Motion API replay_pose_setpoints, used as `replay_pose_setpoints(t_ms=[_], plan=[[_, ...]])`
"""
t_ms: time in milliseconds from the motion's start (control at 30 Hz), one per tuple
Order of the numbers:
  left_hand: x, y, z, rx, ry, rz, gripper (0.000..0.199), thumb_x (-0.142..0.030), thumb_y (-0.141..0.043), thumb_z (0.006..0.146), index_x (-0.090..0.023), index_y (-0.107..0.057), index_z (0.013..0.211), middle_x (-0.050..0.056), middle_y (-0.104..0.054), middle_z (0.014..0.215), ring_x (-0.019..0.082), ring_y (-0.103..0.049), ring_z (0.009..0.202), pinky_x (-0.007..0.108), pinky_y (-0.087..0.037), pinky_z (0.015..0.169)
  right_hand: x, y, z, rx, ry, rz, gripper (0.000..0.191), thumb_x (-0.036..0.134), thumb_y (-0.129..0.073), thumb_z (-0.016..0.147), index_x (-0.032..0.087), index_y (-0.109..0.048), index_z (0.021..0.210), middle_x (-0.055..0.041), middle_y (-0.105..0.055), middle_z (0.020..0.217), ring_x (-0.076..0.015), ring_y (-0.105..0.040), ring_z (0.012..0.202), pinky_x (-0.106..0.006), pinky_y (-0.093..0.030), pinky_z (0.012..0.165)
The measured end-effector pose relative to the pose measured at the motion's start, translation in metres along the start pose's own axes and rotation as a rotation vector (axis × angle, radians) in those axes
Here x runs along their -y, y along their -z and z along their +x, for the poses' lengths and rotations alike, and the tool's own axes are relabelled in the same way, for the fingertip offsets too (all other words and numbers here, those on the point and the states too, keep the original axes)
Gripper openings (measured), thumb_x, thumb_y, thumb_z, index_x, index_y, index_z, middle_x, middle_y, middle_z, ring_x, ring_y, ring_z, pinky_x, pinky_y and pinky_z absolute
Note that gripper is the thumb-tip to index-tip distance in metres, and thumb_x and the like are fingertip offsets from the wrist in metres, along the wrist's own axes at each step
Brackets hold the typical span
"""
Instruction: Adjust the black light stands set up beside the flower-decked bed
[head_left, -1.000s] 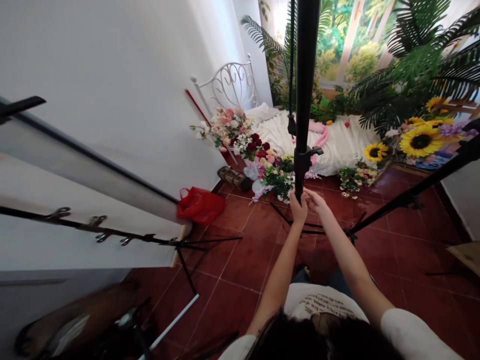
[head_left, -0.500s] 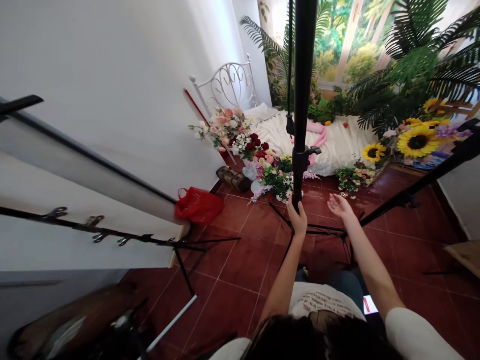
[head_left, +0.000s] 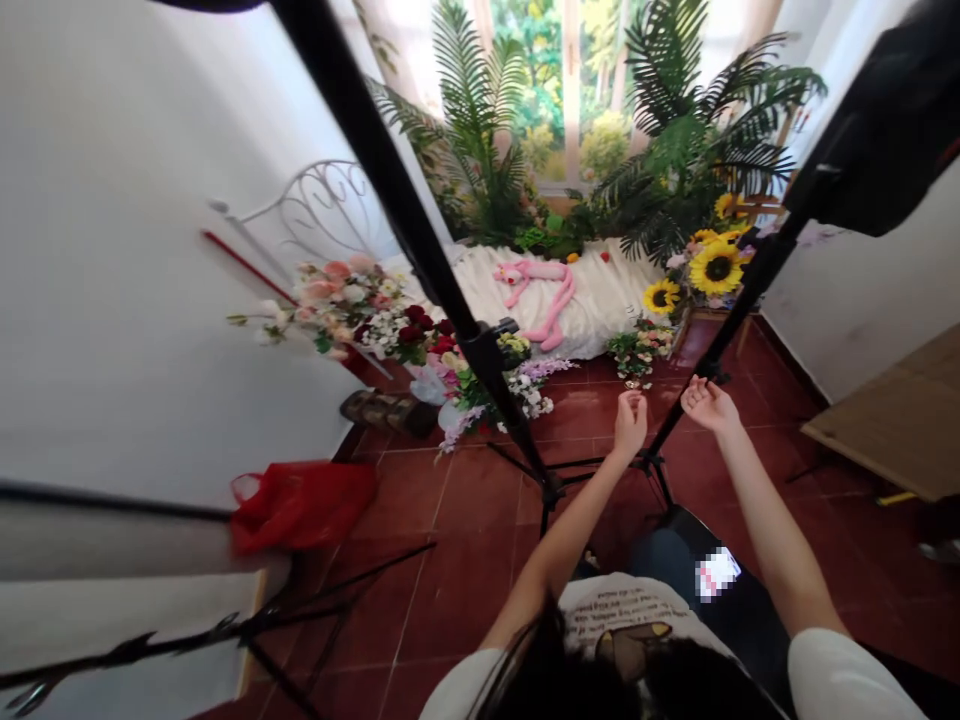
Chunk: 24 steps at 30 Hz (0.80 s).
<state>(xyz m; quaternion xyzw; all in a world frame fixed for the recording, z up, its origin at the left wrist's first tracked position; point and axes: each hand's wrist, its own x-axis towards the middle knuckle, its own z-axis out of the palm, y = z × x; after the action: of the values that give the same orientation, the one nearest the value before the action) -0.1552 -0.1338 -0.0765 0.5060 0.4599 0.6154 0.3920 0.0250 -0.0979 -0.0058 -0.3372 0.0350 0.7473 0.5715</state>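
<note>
Two black light stands rise in front of me. My left hand (head_left: 631, 425) is raised between the left stand (head_left: 442, 275) and the right stand (head_left: 739, 300), touching neither. Its fingers are loosely bent, and nothing shows in them. My right hand (head_left: 711, 407) is beside the lower pole of the right stand, just below a dark clamp knob (head_left: 716, 371). That palm faces up with fingers half curled and apart, and no held thing is visible. Whether its fingertips touch the pole I cannot tell. A lit phone (head_left: 718, 574), partly blurred, lies by my lap.
A bed with a white cover (head_left: 480, 285) carries a pink plush toy (head_left: 555, 290). Around it stand flower bunches (head_left: 465, 370), sunflowers (head_left: 716, 268) and palm plants (head_left: 675, 140). A red bag (head_left: 304, 505) and another stand's legs (head_left: 360, 580) are at left; a brown board (head_left: 892, 410) is at right.
My left hand has let go of the left stand's pole and moved right. My right hand has come next to the right stand. The view has swung to the right.
</note>
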Motion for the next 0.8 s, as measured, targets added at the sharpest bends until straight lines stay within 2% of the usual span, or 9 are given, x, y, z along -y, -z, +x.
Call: replay_pose_setpoints(t_ms=[67, 133, 267, 400, 500, 600, 700, 800], plan=[[-0.02, -0.031, 0.034, 0.169, -0.093, -0.032, 0.033, -0.049, -0.046, 0.096, -0.02, -0.052, 0.111, 0.012, -0.063, 0.112, 0.019, -0.063, 0.107, 0.04, -0.05, 0.099, 0.009, -0.005, -0.008, 0.04, -0.006, 0.042, 0.02, 0.011, -0.042, 0.087, 0.021, -0.057, 0.078, 0.0006, -0.074, 0.077, -0.0123, -0.067, 0.061, -0.03, -0.058, 0.065], [-0.038, -0.061, 0.065, 0.269, -0.146, -0.084, 0.037, -0.052, -0.045, 0.096, -0.02, -0.054, 0.112, 0.013, -0.062, 0.118, 0.019, -0.062, 0.111, 0.038, -0.049, 0.1, 0.016, -0.008, -0.014, 0.075, 0.003, 0.077, 0.021, 0.008, -0.041, 0.086, 0.021, -0.057, 0.081, 0.0003, -0.073, 0.076, -0.0117, -0.066, 0.06, -0.029, -0.057, 0.065], [-0.061, -0.114, 0.106, 0.297, -0.084, -0.155, 0.042, -0.054, -0.048, 0.094, -0.019, -0.054, 0.115, 0.013, -0.061, 0.125, 0.019, -0.059, 0.118, 0.035, -0.044, 0.105, 0.025, -0.007, -0.022, 0.11, 0.052, 0.133, 0.023, 0.009, -0.04, 0.085, 0.02, -0.06, 0.088, -0.0004, -0.072, 0.074, -0.0123, -0.065, 0.061, -0.028, -0.056, 0.064], [-0.069, -0.149, 0.121, 0.378, -0.006, -0.163, 0.043, -0.057, -0.049, 0.093, -0.021, -0.055, 0.115, 0.009, -0.065, 0.12, 0.018, -0.06, 0.115, 0.032, -0.042, 0.104, 0.028, 0.003, -0.026, 0.147, 0.02, 0.147, 0.019, 0.02, -0.043, 0.088, 0.02, -0.061, 0.095, -0.0024, -0.071, 0.075, -0.0151, -0.066, 0.067, -0.029, -0.056, 0.064], [-0.065, -0.161, 0.124, 0.4, 0.045, -0.176, 0.048, -0.063, -0.042, 0.093, -0.02, -0.058, 0.104, 0.007, -0.07, 0.101, 0.016, -0.064, 0.1, 0.029, -0.045, 0.096, 0.03, 0.01, -0.025, 0.147, -0.023, 0.125, 0.018, 0.024, -0.044, 0.089, 0.02, -0.061, 0.094, -0.0019, -0.068, 0.071, -0.0151, -0.063, 0.063, -0.028, -0.054, 0.06], [-0.059, -0.162, 0.126, 0.431, 0.067, -0.173, 0.055, -0.069, -0.039, 0.091, -0.019, -0.06, 0.094, 0.004, -0.066, 0.082, 0.013, -0.063, 0.081, 0.026, -0.048, 0.083, 0.032, 0.013, -0.021, 0.123, -0.053, 0.166, 0.018, 0.022, -0.043, 0.09, 0.02, -0.061, 0.09, 0.0001, -0.064, 0.065, -0.0132, -0.06, 0.058, -0.026, -0.053, 0.057], [-0.056, -0.16, 0.125, 0.43, 0.053, -0.167, 0.057, -0.072, -0.039, 0.089, -0.019, -0.059, 0.086, 0.003, -0.064, 0.078, 0.012, -0.06, 0.075, 0.024, -0.047, 0.079, 0.033, 0.012, -0.015, 0.144, -0.08, 0.221, 0.018, 0.02, -0.044, 0.092, 0.02, -0.061, 0.085, 0.0018, -0.063, 0.063, -0.0108, -0.059, 0.054, -0.023, -0.053, 0.056], [-0.055, -0.159, 0.122, 0.403, 0.03, -0.18, 0.058, -0.074, -0.04, 0.088, -0.019, -0.057, 0.081, 0.003, -0.063, 0.077, 0.012, -0.059, 0.074, 0.025, -0.047, 0.079, 0.036, 0.009, -0.007, 0.252, -0.085, 0.179, 0.018, 0.016, -0.05, 0.09, 0.021, -0.06, 0.076, 0.0048, -0.062, 0.059, -0.0079, -0.058, 0.051, -0.019, -0.052, 0.055]])
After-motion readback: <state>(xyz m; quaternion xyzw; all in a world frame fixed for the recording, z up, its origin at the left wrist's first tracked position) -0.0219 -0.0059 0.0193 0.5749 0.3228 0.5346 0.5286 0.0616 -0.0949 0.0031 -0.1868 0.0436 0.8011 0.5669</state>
